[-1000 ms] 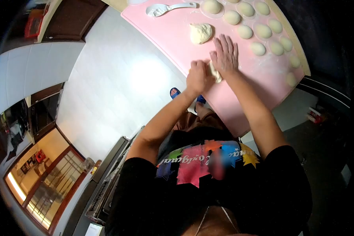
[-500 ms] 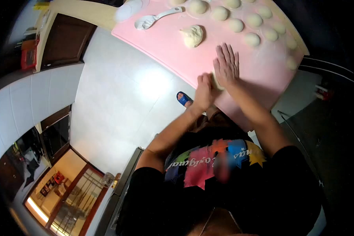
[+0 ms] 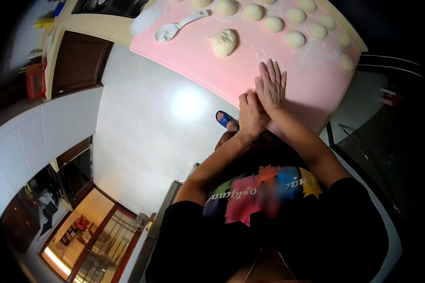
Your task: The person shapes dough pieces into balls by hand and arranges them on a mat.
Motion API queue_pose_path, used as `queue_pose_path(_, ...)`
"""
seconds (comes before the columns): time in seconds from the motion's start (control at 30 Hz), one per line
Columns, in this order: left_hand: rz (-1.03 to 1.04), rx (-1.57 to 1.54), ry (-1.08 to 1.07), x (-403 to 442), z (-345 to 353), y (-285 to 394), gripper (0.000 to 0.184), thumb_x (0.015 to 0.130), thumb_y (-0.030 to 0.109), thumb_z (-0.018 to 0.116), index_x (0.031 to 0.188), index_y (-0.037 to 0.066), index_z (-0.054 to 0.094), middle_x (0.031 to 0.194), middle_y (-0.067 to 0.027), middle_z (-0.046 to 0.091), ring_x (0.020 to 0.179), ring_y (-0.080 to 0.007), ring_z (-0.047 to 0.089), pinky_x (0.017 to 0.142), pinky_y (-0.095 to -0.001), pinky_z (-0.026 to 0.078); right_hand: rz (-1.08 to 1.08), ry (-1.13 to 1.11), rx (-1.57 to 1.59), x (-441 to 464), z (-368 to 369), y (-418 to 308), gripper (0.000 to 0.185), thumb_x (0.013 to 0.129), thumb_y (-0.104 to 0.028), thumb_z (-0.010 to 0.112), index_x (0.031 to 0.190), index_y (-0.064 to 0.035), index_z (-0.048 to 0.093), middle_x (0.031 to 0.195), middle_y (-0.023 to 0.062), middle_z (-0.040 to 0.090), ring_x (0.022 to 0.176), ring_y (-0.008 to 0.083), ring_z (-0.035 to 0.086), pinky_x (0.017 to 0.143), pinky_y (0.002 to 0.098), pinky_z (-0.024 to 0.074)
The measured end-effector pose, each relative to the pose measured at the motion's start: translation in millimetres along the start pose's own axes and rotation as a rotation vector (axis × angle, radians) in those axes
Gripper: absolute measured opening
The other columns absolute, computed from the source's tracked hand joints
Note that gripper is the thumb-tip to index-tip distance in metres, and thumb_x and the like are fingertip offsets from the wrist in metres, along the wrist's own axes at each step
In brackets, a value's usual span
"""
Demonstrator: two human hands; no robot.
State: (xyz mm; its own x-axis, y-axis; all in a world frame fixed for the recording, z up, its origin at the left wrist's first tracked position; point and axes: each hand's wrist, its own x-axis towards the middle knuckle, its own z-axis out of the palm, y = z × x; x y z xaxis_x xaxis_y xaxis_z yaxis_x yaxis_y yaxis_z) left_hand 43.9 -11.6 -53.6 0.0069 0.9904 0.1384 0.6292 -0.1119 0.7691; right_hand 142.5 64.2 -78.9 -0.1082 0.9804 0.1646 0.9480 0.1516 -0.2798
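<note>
My left hand (image 3: 251, 113) is closed, its fingers curled down at the near edge of the pink mat (image 3: 311, 94). The piece of dough in its grip is hidden now; a pale strip of it showed between my hands a moment ago. Pressed close beside it, my right hand (image 3: 271, 86) lies flat with its fingers stretched forward. Beyond them sits a rough lump of dough (image 3: 223, 43). Several smooth dough balls (image 3: 295, 39) are spread over the far part of the mat.
A white spoon (image 3: 182, 26) with flour in its bowl lies on the mat's far left. Behind it is a pale round disc (image 3: 148, 19). Loose flour dusts the mat. The counter's edge drops to a tiled floor (image 3: 141, 122) on the left.
My right hand has drawn back slightly toward me, closer against my left hand. The dough strip between them is no longer visible. The whole view has shifted a little.
</note>
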Motion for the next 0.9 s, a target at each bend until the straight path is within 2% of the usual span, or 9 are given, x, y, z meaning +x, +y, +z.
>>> queue_pose_path(0.1,-0.345,-0.412,-0.2,15,-24,-15,0.067,0.072,0.009,0.079,0.129,0.0,0.046,0.116,-0.0246,0.051,0.11,-0.0418,0.051,0.091,-0.0456,0.05,-0.098,-0.033,0.011,25,-13,-2,0.053,0.097,-0.035,0.052,0.144,-0.0106,0.048,0.155,0.0147,0.038,0.146,0.0337,0.03,0.116,0.0613,0.0217)
queue_pose_path(0.33,-0.383,-0.079,-0.359,89,-16,-22,0.071,0.069,0.019,0.084,0.128,0.001,0.048,0.122,-0.0182,0.051,0.109,-0.0391,0.056,0.093,-0.045,0.052,-0.345,-0.024,0.009,91,28,11,0.054,0.096,-0.037,0.053,0.142,-0.0083,0.049,0.153,0.0129,0.042,0.144,0.0294,0.036,0.117,0.0555,0.0255)
queue_pose_path(0.47,-0.424,-0.025,-0.166,61,-15,17,0.066,0.072,0.016,0.077,0.128,0.002,0.047,0.121,-0.0237,0.051,0.111,-0.0455,0.054,0.088,-0.0492,0.053,-0.245,-0.225,0.145,72,21,9,0.054,0.096,-0.027,0.052,0.147,-0.0123,0.045,0.157,0.0158,0.037,0.146,0.0308,0.032,0.118,0.0587,0.0213)
queue_pose_path(0.53,-0.134,0.079,-0.151,19,10,-9,0.071,0.071,0.014,0.08,0.131,0.001,0.043,0.119,-0.0244,0.05,0.113,-0.0453,0.052,0.089,-0.0483,0.052,-0.083,-0.151,-0.232,19,-20,-14,0.053,0.096,-0.03,0.053,0.145,-0.0129,0.047,0.155,0.0149,0.039,0.145,0.0319,0.034,0.117,0.0605,0.0205)
queue_pose_path(0.63,-0.128,-0.123,-0.069,-1,-5,-3,0.07,0.071,0.011,0.081,0.129,0.0,0.043,0.116,-0.0248,0.05,0.115,-0.0447,0.05,0.091,-0.0467,0.051,-0.116,-0.024,0.074,-1,-4,2,0.056,0.092,-0.039,0.059,0.142,-0.0125,0.051,0.154,0.0154,0.04,0.144,0.034,0.033,0.116,0.062,0.0208)
queue_pose_path(0.67,-0.38,-0.261,-0.206,3,-17,-5,0.068,0.07,0.008,0.081,0.127,-0.001,0.044,0.119,-0.0252,0.05,0.118,-0.0436,0.049,0.094,-0.0462,0.05,-0.109,-0.031,0.075,10,-10,0,0.056,0.092,-0.039,0.059,0.142,-0.0125,0.051,0.154,0.0154,0.04,0.144,0.034,0.033,0.116,0.062,0.0208)
queue_pose_path(0.73,-0.418,-0.377,-0.285,27,-26,-22,0.069,0.069,0.006,0.081,0.128,-0.002,0.045,0.122,-0.026,0.051,0.118,-0.0431,0.049,0.096,-0.0466,0.05,-0.241,-0.072,0.078,40,-11,-2,0.056,0.093,-0.039,0.059,0.14,-0.0107,0.052,0.154,0.0149,0.04,0.145,0.0334,0.033,0.116,0.0592,0.0234)
queue_pose_path(0.8,-0.259,-0.045,-0.293,72,-28,-26,0.064,0.072,0.018,0.08,0.125,-0.001,0.05,0.122,-0.0228,0.054,0.12,-0.0416,0.052,0.093,-0.0471,0.052,-0.281,-0.043,0.061,69,3,-1,0.055,0.094,-0.038,0.058,0.14,-0.0089,0.051,0.153,0.0149,0.041,0.145,0.0324,0.033,0.116,0.0573,0.0252)
queue_pose_path(0.9,-0.454,-0.103,-0.361,92,-27,-17,0.061,0.072,0.023,0.079,0.122,-0.001,0.052,0.123,-0.0226,0.053,0.119,-0.041,0.054,0.091,-0.047,0.053,-0.412,0.006,0.163,98,25,4,0.051,0.095,-0.036,0.054,0.138,-0.0079,0.052,0.152,0.0149,0.042,0.143,0.0319,0.035,0.116,0.0576,0.0258)
